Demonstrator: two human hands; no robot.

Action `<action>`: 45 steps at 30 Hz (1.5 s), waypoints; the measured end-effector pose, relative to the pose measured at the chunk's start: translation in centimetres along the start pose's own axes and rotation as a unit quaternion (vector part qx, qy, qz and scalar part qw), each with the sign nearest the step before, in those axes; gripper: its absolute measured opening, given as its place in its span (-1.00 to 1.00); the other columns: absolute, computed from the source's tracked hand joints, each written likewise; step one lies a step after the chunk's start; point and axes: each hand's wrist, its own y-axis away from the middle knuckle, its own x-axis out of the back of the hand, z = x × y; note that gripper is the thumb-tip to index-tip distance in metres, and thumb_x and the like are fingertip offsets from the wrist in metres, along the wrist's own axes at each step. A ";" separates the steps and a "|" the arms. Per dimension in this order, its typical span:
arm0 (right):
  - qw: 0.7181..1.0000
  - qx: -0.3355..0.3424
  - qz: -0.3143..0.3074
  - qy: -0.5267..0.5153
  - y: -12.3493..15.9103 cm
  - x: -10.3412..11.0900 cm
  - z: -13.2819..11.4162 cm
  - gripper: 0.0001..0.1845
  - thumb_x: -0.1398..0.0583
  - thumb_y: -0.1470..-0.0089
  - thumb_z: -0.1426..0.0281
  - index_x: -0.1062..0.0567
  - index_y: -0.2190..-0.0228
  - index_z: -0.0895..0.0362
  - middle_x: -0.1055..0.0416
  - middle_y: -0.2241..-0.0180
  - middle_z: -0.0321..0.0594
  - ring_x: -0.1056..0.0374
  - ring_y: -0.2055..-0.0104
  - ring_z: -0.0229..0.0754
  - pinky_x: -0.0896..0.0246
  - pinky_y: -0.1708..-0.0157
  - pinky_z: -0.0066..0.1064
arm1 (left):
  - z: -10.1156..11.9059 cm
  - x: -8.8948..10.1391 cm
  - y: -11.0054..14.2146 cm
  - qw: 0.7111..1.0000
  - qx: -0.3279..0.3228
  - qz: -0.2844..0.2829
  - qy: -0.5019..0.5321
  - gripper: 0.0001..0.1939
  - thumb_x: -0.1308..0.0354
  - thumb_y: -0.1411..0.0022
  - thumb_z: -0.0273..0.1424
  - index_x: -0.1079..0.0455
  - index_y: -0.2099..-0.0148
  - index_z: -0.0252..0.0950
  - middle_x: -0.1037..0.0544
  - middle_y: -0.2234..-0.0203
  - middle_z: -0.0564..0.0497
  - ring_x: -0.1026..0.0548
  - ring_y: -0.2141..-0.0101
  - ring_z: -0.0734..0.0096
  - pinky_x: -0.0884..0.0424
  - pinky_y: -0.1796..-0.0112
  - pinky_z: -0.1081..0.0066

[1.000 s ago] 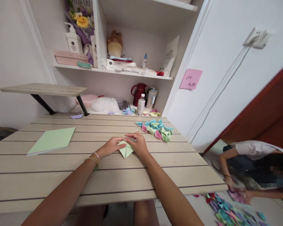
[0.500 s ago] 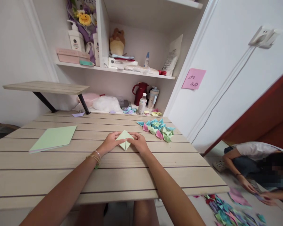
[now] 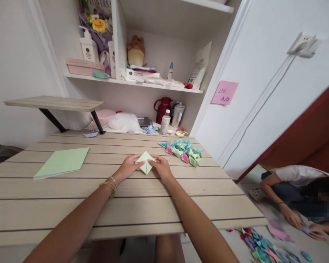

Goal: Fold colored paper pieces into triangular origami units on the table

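Observation:
A small light-green folded paper [image 3: 146,157], diamond-shaped with a slit down its lower half, is held just above the table between both hands. My left hand [image 3: 129,167] pinches its left corner, thumb on top and fingers behind. On the opposite corner my right hand [image 3: 161,168] grips it the same way. To the right lies a pile of folded paper pieces [image 3: 182,149] in blue, green and pink. A stack of green paper sheets [image 3: 63,161] rests on the left of the table.
The slatted wooden table [image 3: 131,212] carries a small raised shelf [image 3: 55,103] at back left. A plastic bottle [image 3: 165,122] and a red jug [image 3: 163,109] stand behind. On the floor at right, another person [image 3: 293,197] crouches by many colourful paper pieces [image 3: 263,244].
My thumbs have shifted slightly on the green paper, and the slit in its lower half looks a little wider. The crouching person's hands have moved a little.

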 end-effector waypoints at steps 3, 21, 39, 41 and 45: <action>1.000 0.017 0.002 0.006 0.1 -0.2 -0.1 -0.47 -0.34 0.37 0.31 -0.48 0.25 0.19 -0.51 0.37 -0.16 -0.40 0.34 -0.13 -0.28 0.30 -0.31 | 0.0 -0.1 0.1 1.000 0.000 0.015 -0.001 -0.52 -0.26 0.07 -0.29 -0.35 0.08 -0.39 -0.55 0.34 -0.12 -0.51 0.39 0.32 -0.43 0.37 0.38; 1.000 0.005 -0.027 -0.012 -0.2 0.4 -0.6 -0.48 -0.30 0.26 0.28 -0.46 0.18 0.17 -0.49 0.51 -0.25 -0.38 0.45 -0.22 -0.29 0.35 -0.34 | 0.7 0.8 0.5 0.992 0.053 -0.048 0.101 -0.61 -0.19 -0.03 -0.35 -0.36 0.08 -0.43 -0.51 0.22 -0.22 -0.48 0.22 0.21 -0.39 0.20 0.31; 0.990 0.078 -0.006 0.114 -0.1 0.9 -1.4 -0.72 -0.30 0.27 0.21 -0.52 0.54 0.19 -0.48 0.58 -0.20 -0.39 0.48 -0.17 -0.29 0.38 -0.34 | 1.1 0.8 0.7 1.000 -0.013 -0.018 0.014 -0.56 -0.29 0.12 -0.39 -0.33 0.15 -0.40 -0.53 0.30 -0.15 -0.50 0.29 0.30 -0.38 0.22 0.33; 0.994 0.063 0.025 0.090 -0.2 0.8 -1.0 -0.70 -0.31 0.30 0.22 -0.49 0.53 0.19 -0.46 0.61 -0.21 -0.39 0.50 -0.19 -0.28 0.40 -0.36 | 0.8 0.5 0.6 0.999 -0.032 -0.005 -0.011 -0.58 -0.30 0.16 -0.39 -0.33 0.19 -0.38 -0.54 0.33 -0.12 -0.50 0.30 0.30 -0.38 0.22 0.33; 0.994 0.056 0.047 0.081 -0.2 0.4 -0.3 -0.69 -0.32 0.33 0.25 -0.45 0.52 0.19 -0.43 0.65 -0.26 -0.38 0.52 -0.20 -0.26 0.44 -0.40 | 0.1 -0.2 0.5 0.998 -0.062 0.022 -0.026 -0.61 -0.32 0.19 -0.38 -0.22 0.33 -0.33 -0.53 0.41 -0.06 -0.52 0.38 0.34 -0.41 0.32 0.37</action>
